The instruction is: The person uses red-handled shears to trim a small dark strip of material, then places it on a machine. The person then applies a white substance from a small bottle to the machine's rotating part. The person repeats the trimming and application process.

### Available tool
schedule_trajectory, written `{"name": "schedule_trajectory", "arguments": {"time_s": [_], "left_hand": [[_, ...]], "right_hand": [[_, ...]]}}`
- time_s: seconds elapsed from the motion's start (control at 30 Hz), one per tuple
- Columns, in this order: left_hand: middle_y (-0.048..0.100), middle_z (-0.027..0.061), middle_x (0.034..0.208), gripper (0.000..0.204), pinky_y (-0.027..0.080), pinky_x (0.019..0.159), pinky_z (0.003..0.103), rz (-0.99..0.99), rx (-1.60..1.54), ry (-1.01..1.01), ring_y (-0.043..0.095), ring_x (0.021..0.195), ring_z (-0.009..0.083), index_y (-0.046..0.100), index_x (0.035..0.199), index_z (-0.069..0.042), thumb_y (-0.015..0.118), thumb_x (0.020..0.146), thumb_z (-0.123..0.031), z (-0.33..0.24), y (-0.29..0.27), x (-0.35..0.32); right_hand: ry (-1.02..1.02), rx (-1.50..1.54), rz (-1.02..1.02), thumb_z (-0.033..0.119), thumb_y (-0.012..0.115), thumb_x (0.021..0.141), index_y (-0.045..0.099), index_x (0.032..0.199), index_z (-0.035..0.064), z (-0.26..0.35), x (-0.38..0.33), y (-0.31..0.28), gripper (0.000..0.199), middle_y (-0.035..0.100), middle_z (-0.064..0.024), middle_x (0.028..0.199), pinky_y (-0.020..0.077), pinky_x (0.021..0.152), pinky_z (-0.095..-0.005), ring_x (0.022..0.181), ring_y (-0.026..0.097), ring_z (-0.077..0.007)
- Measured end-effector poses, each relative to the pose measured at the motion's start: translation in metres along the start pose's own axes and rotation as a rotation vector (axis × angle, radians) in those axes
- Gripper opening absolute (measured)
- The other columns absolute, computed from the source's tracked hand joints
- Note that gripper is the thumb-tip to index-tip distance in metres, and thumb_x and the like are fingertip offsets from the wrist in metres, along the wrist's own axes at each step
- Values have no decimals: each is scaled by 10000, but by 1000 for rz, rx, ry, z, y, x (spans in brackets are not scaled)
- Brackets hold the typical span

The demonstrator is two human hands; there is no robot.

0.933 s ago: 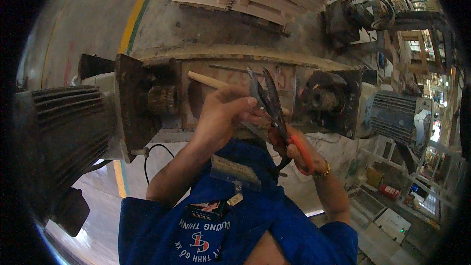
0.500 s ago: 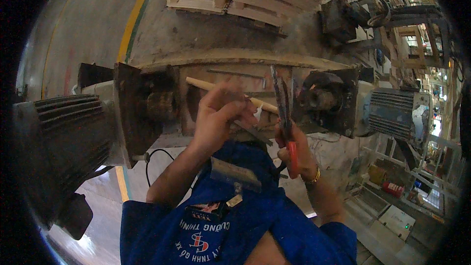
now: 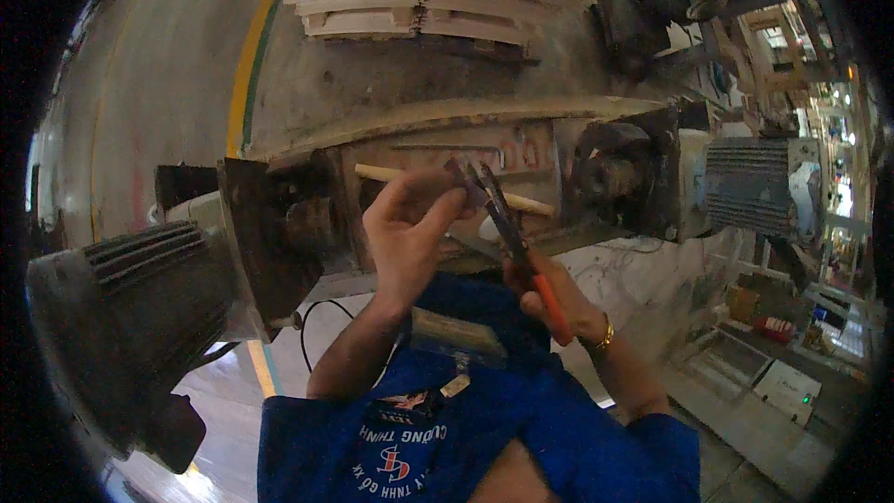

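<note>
Red-handled snips [image 3: 514, 242] swing leftward, blades now beside left hand [image 3: 410, 219], no longer apart. Right hand [image 3: 549, 287] wrapped round handles. Left grip pinched, contents unclear. Blades seemingly back at working spot.

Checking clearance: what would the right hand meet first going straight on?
Leading with its orange-handled tool, the right hand would probably meet the bent metal rod, or pass above; depth is unclear.

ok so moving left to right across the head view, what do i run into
big dark motor → dark metal plate → left hand → red-handled tool → gold bracelet → grey ribbed motor
</note>
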State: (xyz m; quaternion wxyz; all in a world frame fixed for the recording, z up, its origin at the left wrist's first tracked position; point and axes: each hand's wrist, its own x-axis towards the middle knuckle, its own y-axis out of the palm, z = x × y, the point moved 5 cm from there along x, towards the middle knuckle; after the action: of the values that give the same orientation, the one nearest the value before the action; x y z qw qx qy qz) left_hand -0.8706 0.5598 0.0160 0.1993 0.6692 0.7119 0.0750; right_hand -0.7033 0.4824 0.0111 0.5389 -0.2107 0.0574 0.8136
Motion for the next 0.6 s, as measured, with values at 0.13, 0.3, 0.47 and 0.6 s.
{"name": "schedule_trajectory", "arguments": {"time_s": [0.13, 0.3, 0.47, 0.6], "left_hand": [[609, 101, 800, 123, 512, 651, 269, 1, 117, 33, 613, 699, 168, 562, 870, 43, 584, 750, 62, -3, -2, 0], [607, 90, 784, 102, 509, 647, 259, -1, 222, 29, 609, 700, 156, 573, 842, 47, 594, 743, 61, -8, -3, 0], [615, 93, 794, 121, 502, 661, 255, 3, 220, 17, 608, 719, 152, 573, 859, 55, 604, 743, 48, -8, -2, -2], [617, 97, 807, 139, 504, 671, 257, 17, 244, -7, 606, 728, 151, 576, 874, 59, 608, 740, 42, -7, -1, -2]], "right_hand": [[-56, -5, 67, 598, 521, 732, 359, 1213, 0, 11, 6, 2, 784, 488, -51, 875, 387, 670, -275, 745, 440, -134], [-8, -119, 181, 397, 556, 789, 182, 1359, 44, 12, 5, -1, 768, 362, -201, 1316, 264, 1000, -375, 1221, 340, -341], [16, -187, 166, 348, 548, 806, 200, 1353, 46, 15, 6, -3, 715, 388, -230, 1282, 307, 968, -388, 1177, 390, -358], [43, -166, 199, 338, 536, 819, 205, 1348, 36, 17, 7, -6, 693, 412, -243, 1254, 325, 954, -381, 1152, 420, -355]]}}
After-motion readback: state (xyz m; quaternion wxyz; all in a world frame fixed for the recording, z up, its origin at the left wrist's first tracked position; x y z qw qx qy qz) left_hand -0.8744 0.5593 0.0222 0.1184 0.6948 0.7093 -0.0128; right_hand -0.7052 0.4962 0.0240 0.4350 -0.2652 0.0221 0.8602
